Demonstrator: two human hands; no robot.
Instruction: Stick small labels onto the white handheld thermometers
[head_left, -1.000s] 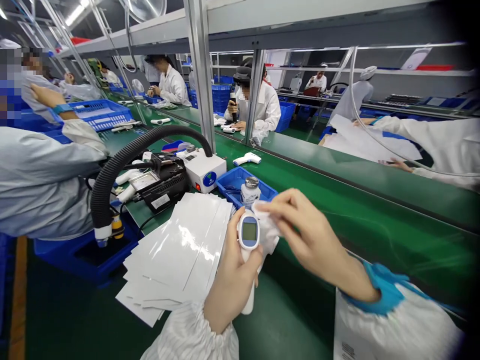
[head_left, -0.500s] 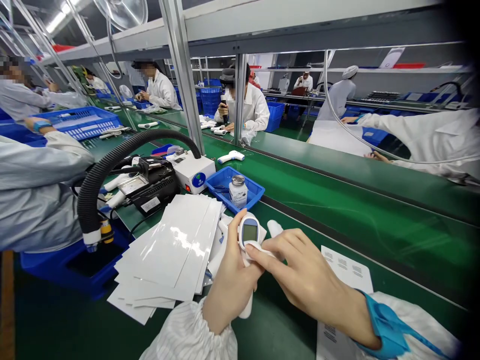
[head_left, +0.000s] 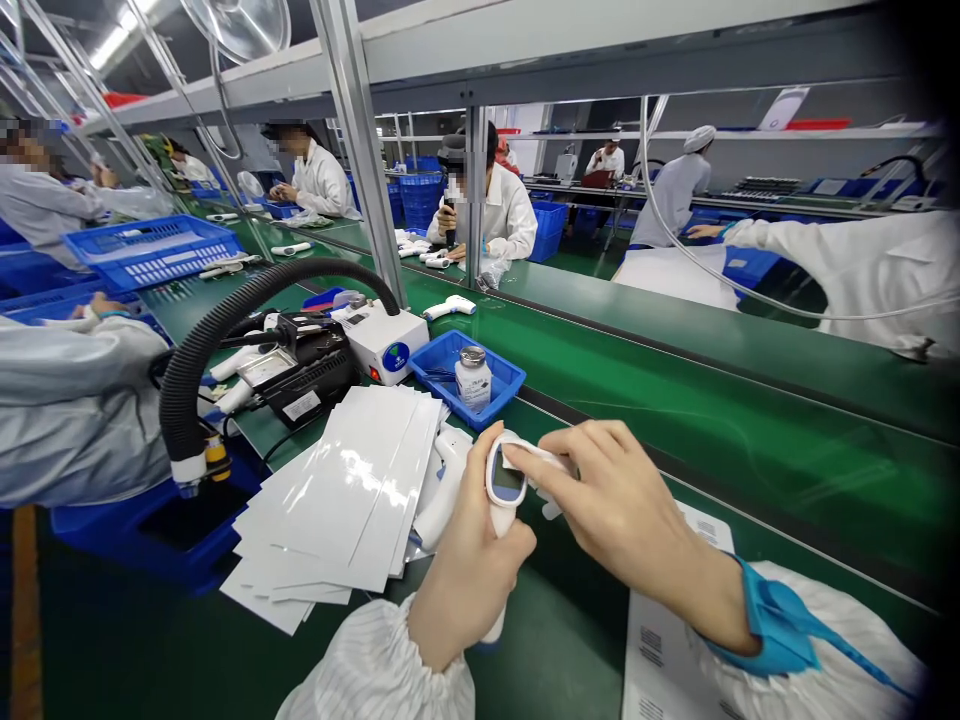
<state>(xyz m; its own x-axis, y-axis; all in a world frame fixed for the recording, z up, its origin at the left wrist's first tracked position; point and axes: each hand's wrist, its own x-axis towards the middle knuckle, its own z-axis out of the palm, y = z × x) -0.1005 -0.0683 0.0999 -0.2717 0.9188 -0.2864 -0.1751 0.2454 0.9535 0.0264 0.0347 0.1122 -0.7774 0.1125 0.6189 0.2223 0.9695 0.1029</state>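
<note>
A green workbench (head_left: 559,650) fills the lower centre, in a workshop where people in white coats sit across the upper part of the frame. In the middle, just below centre, the left hand (head_left: 472,570) is clamped round the handle of a white handheld device (head_left: 508,490), holding it upright with its screen facing the camera; the thumb crosses the front of the handle. The right hand (head_left: 622,510) comes in from the lower right, palm down, fingers bent, with a white cloth (head_left: 552,509) gripped in them. Its index finger lies over the upper right of the screen.

Just beyond, a blue tray (head_left: 504,408) holds a white bottle (head_left: 473,380) with a metal cap and thin dark items too small to name. A blue crate (head_left: 154,250) at upper left has contents I cannot make out.

Left of the left hand, fanned white sheets (head_left: 352,490) lie against a second white device (head_left: 448,485). A printed sheet (head_left: 649,670) lies under the right forearm. Between it and the left sleeve, bare green surface shows; a dark edge strip runs diagonally behind the right hand, alongside the green belt (head_left: 637,375).
</note>
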